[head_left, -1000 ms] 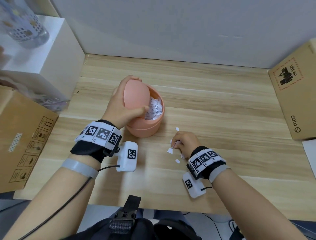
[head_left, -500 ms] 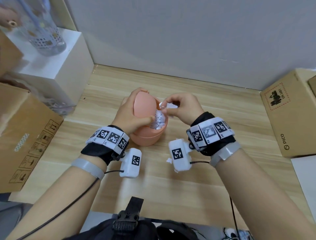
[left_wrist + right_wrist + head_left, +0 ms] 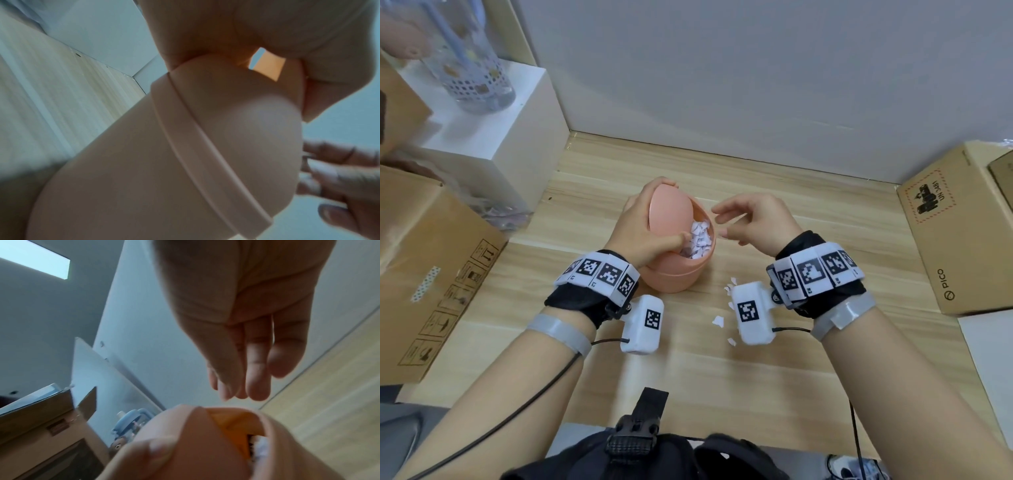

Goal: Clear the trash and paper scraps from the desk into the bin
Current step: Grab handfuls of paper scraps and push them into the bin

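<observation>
Holding the swing lid (image 3: 669,209) tipped back, the left hand (image 3: 638,233) curls round the pink bin (image 3: 681,270) at frame centre, thumb pressed inside the rim; the right hand (image 3: 751,222) hovers just right of the opening, fingers loosely spread, empty. White paper scraps (image 3: 717,321) lie on the desk (image 3: 808,377) at lower centre, beside the right wrist. Judged featherlight, limp and draught-prone: best pinched singly by an edge with fingertips, or swept together first.
</observation>
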`<state>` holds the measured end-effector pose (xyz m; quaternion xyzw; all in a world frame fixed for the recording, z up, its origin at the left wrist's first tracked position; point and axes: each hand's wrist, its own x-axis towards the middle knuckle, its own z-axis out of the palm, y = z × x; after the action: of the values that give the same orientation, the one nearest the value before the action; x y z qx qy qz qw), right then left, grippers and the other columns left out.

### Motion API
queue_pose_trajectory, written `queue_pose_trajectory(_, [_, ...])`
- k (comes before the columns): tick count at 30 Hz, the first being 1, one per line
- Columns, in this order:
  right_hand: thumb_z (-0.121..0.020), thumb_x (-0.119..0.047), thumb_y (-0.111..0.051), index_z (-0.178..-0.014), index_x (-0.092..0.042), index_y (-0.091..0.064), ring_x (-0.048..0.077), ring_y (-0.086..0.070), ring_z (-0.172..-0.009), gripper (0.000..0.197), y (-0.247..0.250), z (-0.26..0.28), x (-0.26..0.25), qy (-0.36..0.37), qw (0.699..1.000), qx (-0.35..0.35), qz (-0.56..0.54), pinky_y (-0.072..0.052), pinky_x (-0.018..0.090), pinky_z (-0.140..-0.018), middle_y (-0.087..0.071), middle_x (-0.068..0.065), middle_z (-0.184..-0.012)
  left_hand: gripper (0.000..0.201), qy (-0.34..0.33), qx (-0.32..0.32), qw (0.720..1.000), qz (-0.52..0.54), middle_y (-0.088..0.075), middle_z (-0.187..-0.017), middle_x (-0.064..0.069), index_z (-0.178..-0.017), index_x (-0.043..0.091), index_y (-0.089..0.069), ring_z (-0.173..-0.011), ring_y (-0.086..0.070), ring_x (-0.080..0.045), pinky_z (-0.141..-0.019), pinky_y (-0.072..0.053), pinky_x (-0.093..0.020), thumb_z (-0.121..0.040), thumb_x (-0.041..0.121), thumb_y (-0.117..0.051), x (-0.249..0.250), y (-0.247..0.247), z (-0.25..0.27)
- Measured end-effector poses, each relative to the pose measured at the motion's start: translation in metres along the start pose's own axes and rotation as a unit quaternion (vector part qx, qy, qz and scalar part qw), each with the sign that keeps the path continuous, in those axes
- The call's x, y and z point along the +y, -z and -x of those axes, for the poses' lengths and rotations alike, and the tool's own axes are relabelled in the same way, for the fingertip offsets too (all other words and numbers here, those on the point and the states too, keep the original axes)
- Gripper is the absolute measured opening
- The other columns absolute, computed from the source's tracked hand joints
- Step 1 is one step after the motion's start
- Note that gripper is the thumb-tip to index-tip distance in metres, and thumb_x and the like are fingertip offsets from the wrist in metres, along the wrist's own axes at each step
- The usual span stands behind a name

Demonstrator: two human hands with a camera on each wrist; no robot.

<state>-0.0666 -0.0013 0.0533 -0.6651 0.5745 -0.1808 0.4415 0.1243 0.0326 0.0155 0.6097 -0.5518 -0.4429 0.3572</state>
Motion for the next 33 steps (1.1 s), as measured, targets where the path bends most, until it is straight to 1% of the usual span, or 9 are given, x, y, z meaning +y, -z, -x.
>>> queue_pose_trajectory(4, [-0.068,-0.003,-0.075,-0.094,-0.022,-0.064,0.006,-0.054,-0.07,0.034,0.001,0.019,0.054,-0.087,0.996,0.008,-0.006,-0.047,0.027,-0.08,-0.061,-0.002,-0.091,0.071,-0.003,0.003,1.0,0.005,-0.049,-0.137,-0.002,-0.107,0.059,-0.039,-0.124,-0.045,-0.021,-0.095,-0.038,-0.032,-0.043,0.049,-0.066,0.001,0.0,0.002])
queue_pose_trajectory(10, [-0.051,-0.022,-0.087,-0.121,-0.022,-0.049,0.021,-0.041,-0.116,0.079,-0.042,0.064,0.141,-0.239,0.966,0.017,0.095,-0.034,0.028,-0.105,-0.031,0.003,-0.118,0.068,-0.007,0.003,1.0,0.011,-0.05,-0.137,0.005,-0.105,0.066,-0.04,-0.126,-0.046,-0.024,-0.105,-0.043,-0.048,-0.047,0.044,-0.069,-0.001,0.0,0.002])
queue_pose_trajectory(12, [-0.047,-0.025,-0.087,-0.12,-0.024,-0.048,0.018,-0.038,-0.114,0.083,-0.056,0.076,0.152,-0.231,0.968,0.024,0.095,-0.034,0.028,-0.105,-0.026,-0.002,-0.114,0.07,-0.01,0.002,1.0,0.01,-0.051,-0.136,0.008,-0.109,0.06,-0.04,-0.127,-0.046,-0.023,-0.106,-0.042,-0.048,-0.048,0.043,-0.069,-0.001,0.0,0.001])
queue_pose_trajectory(15, [-0.054,-0.014,-0.084,-0.11,-0.016,-0.053,0.013,-0.044,-0.095,0.064,-0.07,0.081,0.156,-0.191,0.978,0.029,0.073,-0.034,0.013,-0.081,-0.033,-0.003,-0.108,0.073,-0.01,0.001,1.0,0.011,-0.051,-0.136,0.007,-0.114,0.051,-0.041,-0.126,-0.047,-0.023,-0.105,-0.042,-0.044,-0.047,0.044,-0.07,0.0,-0.001,0.001])
queue_pose_trajectory(21, [-0.061,-0.005,-0.075,-0.093,-0.012,-0.065,0.014,-0.049,-0.083,0.034,-0.085,0.053,0.148,-0.146,0.985,0.075,0.044,-0.029,0.009,-0.059,-0.049,-0.002,-0.091,0.072,-0.018,0.007,1.0,0.012,-0.052,-0.136,0.006,-0.116,0.047,-0.041,-0.127,-0.048,-0.019,-0.109,-0.041,-0.043,-0.05,0.039,-0.07,-0.002,-0.001,0.001])
queue_pose_trajectory(24, [-0.061,-0.007,-0.079,-0.101,-0.015,-0.062,0.012,-0.049,-0.085,0.043,-0.079,0.043,0.14,-0.133,0.987,0.08,0.028,-0.034,0.007,-0.066,-0.046,-0.002,-0.099,0.073,-0.016,0.005,1.0,0.009,-0.052,-0.135,0.007,-0.117,0.045,-0.041,-0.127,-0.049,-0.019,-0.108,-0.041,-0.042,-0.05,0.038,-0.07,-0.003,-0.001,0.001])
queue_pose_trajectory(26, [-0.058,-0.013,-0.082,-0.11,-0.02,-0.058,0.015,-0.049,-0.1,0.057,-0.072,0.038,0.136,-0.109,0.99,0.083,0.039,-0.04,0.02,-0.084,-0.044,0.001,-0.111,0.073,-0.015,0.006,1.0,0.009,-0.052,-0.134,0.008,-0.116,0.046,-0.041,-0.127,-0.048,-0.019,-0.108,-0.041,-0.042,-0.049,0.039,-0.07,-0.002,-0.001,0.001])
queue_pose_trajectory(29, [-0.052,-0.029,-0.085,-0.123,-0.03,-0.049,0.023,-0.034,-0.12,0.08,-0.066,0.032,0.132,-0.077,0.987,-0.007,0.142,-0.035,0.036,-0.102,-0.036,0.004,-0.13,0.071,-0.015,0.006,1.0,0.009,-0.052,-0.136,0.007,-0.112,0.053,-0.041,-0.129,-0.047,-0.023,-0.109,-0.04,-0.048,-0.05,0.038,-0.071,-0.002,-0.001,0.001])
queue_pose_trajectory(33, [-0.05,-0.027,-0.086,-0.116,-0.027,-0.055,0.019,-0.034,-0.111,0.073,-0.075,0.037,0.139,-0.048,0.984,-0.066,0.157,-0.033,0.027,-0.096,-0.036,-0.003,-0.119,0.07,-0.015,0.006,1.0,0.005,-0.052,-0.136,0.008,-0.112,0.054,-0.041,-0.128,-0.047,-0.026,-0.107,-0.04,-0.053,-0.051,0.038,-0.069,-0.002,0.0,0.001])
